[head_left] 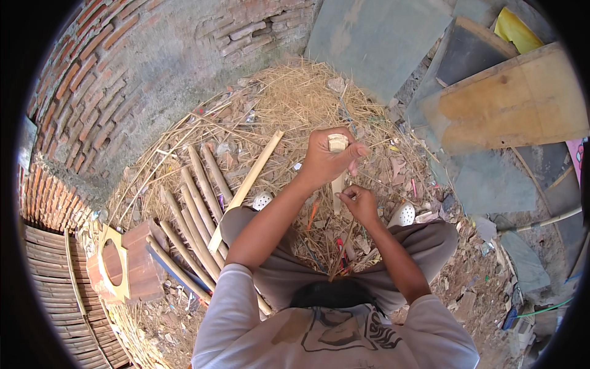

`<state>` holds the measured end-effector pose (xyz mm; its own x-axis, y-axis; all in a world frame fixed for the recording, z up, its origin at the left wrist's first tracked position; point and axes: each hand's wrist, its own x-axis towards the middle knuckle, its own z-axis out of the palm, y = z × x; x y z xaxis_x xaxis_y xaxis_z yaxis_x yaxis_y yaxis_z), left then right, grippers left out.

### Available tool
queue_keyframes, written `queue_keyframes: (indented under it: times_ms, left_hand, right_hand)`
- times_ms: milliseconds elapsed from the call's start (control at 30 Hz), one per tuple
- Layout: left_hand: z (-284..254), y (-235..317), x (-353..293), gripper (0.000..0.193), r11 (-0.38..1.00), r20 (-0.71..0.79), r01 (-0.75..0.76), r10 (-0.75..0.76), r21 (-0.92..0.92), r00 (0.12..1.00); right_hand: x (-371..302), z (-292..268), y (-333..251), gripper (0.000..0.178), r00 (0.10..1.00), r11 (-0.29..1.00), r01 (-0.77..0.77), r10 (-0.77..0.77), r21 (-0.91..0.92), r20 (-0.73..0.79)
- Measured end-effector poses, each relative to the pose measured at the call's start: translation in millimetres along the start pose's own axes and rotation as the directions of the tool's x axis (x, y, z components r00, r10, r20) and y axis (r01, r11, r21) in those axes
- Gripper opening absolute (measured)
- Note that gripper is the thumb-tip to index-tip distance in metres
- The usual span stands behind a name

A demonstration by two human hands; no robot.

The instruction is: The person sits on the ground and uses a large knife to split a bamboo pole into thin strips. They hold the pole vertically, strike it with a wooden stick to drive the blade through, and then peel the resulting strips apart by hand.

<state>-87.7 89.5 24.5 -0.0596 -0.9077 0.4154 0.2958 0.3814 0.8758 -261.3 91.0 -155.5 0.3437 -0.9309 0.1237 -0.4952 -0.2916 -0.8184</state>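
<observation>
My left hand (pixel 329 158) is wrapped round a pale bamboo piece (pixel 338 184) held upright in front of me. The cut top end of the piece shows above my fist, and its narrower lower part comes out beneath. Closer to me, my right hand (pixel 361 205) is closed, its thumb and fingertips pinched at the edge of that lower part. Below both hands lies ground littered with straw and shavings (pixel 301 101). A long split bamboo strip (pixel 255 169) slants past my left forearm.
Several bamboo poles (pixel 200 197) lie left of my folded legs. Beyond them is a brown board with a pale ring-shaped frame (pixel 125 277). A brick wall (pixel 92 80) curves along the far left. Grey sheets (pixel 375 46) and a tan board (pixel 510 104) lie at the far right.
</observation>
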Motion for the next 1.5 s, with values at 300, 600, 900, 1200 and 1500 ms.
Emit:
queue_keyframes:
  times_ms: [300,600,900,1200,1500]
  left_hand:
    - [7.0,4.1,-3.2,0.015,0.998,-0.021,0.042,-0.04,0.056,0.999]
    - [1.2,-17.4,-4.5,0.026,0.987,0.026,-0.005,0.001,0.162,1.0]
    - [-14.7,-61.9,-1.0,0.049,0.992,-0.033,-0.039,0.044,0.122,0.998]
    - [-19.7,-63.3,4.4,0.023,0.953,-0.208,0.116,-0.057,0.281,0.976]
    - [-52.4,-37.2,26.9,0.026,0.987,-0.445,-0.013,0.085,0.161,0.892]
  right_hand:
    - [-1.7,7.7,1.5,0.025,0.992,0.995,0.098,-0.096,0.02,-0.083]
    - [-1.2,6.2,3.4,0.029,0.988,0.992,0.119,-0.122,-0.039,-0.093]
    - [0.5,-5.9,10.6,0.04,0.98,0.982,0.166,-0.174,-0.092,-0.093]
    - [-15.6,5.7,37.5,0.049,0.965,0.95,-0.211,0.24,-0.231,0.103]
    - [-61.7,53.8,110.6,0.03,0.83,0.951,0.016,0.159,-0.308,0.535]
